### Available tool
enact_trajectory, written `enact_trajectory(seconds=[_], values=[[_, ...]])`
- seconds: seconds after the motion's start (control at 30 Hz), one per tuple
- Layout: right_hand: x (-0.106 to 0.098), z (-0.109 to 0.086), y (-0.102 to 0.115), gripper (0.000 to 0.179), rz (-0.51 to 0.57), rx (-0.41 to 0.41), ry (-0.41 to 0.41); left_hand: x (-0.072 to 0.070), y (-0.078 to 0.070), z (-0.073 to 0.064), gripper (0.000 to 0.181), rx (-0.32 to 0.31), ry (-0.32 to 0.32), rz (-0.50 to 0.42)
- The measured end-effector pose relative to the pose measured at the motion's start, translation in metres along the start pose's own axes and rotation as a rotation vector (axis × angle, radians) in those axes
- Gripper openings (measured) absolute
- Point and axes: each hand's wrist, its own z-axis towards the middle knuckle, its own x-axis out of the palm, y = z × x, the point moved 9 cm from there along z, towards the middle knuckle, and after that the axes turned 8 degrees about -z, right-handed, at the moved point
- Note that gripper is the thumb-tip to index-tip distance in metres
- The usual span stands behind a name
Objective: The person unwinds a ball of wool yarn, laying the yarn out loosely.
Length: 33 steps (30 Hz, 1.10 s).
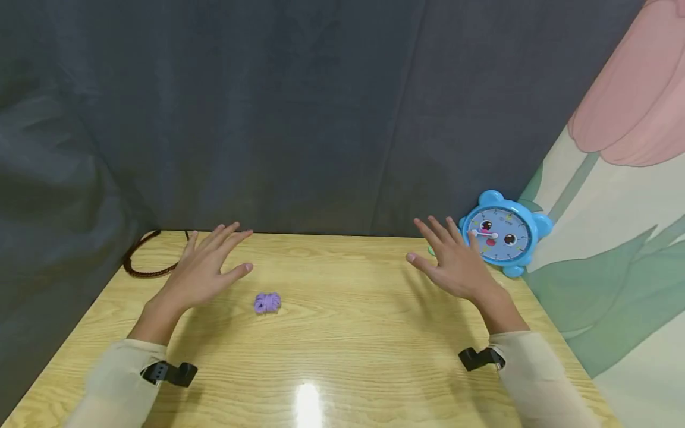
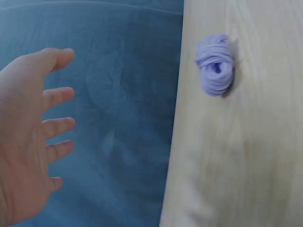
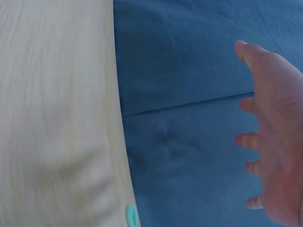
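left hand, right hand: spread, empty | purple cord near left | sideways right swing might topple nearby clock

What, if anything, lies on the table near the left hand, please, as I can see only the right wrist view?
Observer: A purple bundle lies on the table, to the right of the left hand in the head view.
Operator: Thank you; is there anything near the right hand that my view misses?
Observer: Yes, the head view shows a blue clock, partly hidden behind that hand's fingers.
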Motion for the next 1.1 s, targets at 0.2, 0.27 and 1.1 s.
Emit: enact_trajectory(seconds=[0.2, 0.27, 1.1], values=[[0.009, 0.002, 0.023, 0.072, 0.103, -0.058, -0.081, 0.02, 0.01, -0.005, 0.055, -0.038, -0.023, -0.115], [0.014, 0.003, 0.037, 0.069, 0.158, -0.082, -0.102, 0.031, 0.015, -0.007, 0.051, -0.065, -0.012, -0.163], [0.122, 0.032, 0.227, 0.027, 0.884, -0.226, -0.03, 0.106, 0.031, -0.014, 0.029, -0.153, 0.176, -0.446]])
